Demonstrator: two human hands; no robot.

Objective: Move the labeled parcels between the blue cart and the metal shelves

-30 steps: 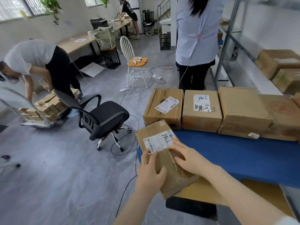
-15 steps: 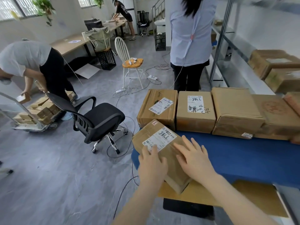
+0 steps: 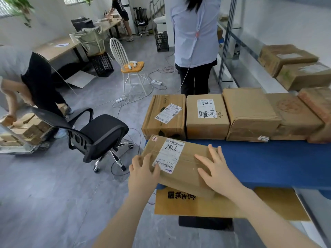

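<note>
A brown parcel (image 3: 186, 165) with a white label reading 7786 lies at the near left corner of the blue cart (image 3: 268, 163). My left hand (image 3: 143, 174) rests on its near left corner, fingers on top. On its right half my right hand (image 3: 216, 170) presses flat, fingers spread. Several more parcels (image 3: 207, 117) stand in a row along the cart's far side. At the right, the metal shelves (image 3: 247, 68) carry two parcels (image 3: 302, 77).
A black office chair (image 3: 100, 133) stands just left of the cart, with cables on the floor around it. One person (image 3: 195, 33) stands behind the cart. Another person (image 3: 26, 81) bends over a trolley of boxes at the left. A flat cardboard sheet (image 3: 215, 203) sticks out under the cart.
The parcel has turned and slid farther onto the cart, now lying nearly square to the row behind it. Both hands moved with it; my view tilted slightly.
</note>
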